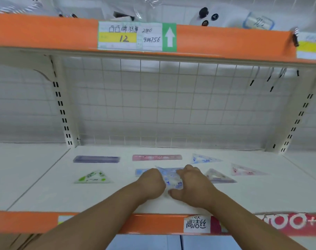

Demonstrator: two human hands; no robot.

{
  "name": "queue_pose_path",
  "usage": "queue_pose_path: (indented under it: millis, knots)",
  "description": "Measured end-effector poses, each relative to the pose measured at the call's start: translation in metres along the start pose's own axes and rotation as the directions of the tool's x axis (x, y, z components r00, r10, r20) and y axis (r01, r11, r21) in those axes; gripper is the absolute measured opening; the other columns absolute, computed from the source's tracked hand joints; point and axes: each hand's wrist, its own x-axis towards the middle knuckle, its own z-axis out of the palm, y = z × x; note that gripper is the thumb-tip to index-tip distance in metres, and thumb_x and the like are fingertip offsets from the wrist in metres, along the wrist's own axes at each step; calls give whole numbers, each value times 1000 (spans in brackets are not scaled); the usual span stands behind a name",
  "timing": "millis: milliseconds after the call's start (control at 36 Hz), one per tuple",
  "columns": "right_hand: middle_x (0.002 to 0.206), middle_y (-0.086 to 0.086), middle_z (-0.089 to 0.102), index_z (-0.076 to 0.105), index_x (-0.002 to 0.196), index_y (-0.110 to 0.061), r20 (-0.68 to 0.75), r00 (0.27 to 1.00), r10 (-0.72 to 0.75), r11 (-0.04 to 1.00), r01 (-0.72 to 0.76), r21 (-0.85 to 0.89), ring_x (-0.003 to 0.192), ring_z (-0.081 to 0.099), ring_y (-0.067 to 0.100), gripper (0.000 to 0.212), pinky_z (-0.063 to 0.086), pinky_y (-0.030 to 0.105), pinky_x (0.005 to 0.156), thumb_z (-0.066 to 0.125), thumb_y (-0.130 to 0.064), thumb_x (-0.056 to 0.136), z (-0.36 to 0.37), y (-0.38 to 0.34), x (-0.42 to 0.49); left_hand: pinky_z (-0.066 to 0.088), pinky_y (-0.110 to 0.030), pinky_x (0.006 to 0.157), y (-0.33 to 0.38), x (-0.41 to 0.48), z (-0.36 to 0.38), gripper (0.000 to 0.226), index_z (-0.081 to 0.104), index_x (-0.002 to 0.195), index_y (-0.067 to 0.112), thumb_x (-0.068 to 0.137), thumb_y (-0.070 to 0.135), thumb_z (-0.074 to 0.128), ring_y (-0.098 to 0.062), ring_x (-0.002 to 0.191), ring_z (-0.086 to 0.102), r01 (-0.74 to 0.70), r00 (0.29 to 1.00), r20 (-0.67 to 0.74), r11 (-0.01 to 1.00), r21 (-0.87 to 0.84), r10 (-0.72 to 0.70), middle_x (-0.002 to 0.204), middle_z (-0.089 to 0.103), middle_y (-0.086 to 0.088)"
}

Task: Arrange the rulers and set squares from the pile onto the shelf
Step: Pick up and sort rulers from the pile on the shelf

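Note:
On the white shelf (103, 197) both my hands meet over a clear set square with blue print (171, 178). My left hand (150, 183) is curled on its left edge and my right hand (191, 184) grips its right side. A blue ruler (141, 171) lies under it, partly hidden by my hands. Laid out around are a purple ruler (96, 159), a pink ruler (156, 157), a green set square (93, 177), a blue set square (204, 158), a purple set square (219, 176) and a pink set square (245, 170).
A wire grid back panel (171, 105) closes the rear of the shelf. The orange-fronted upper shelf (45, 33) overhangs with a price label (135, 37). Slotted uprights (63, 112) stand at both sides. The shelf's front lip (153, 224) is orange with stickers.

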Motion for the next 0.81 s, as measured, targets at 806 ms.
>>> queue_pose_path:
  millis: [806]
  knots:
    - [107,2,48,52,96,-15,95,995,-16,996,25,-90,102,47,21,36,42,33,89,59,-47,80,5,-5,1,39,-24,69,-38,7,-23,23,58,106,8,98,14,38,-19,82,52,68,984,-172,991,112,-48,101,61,-8]
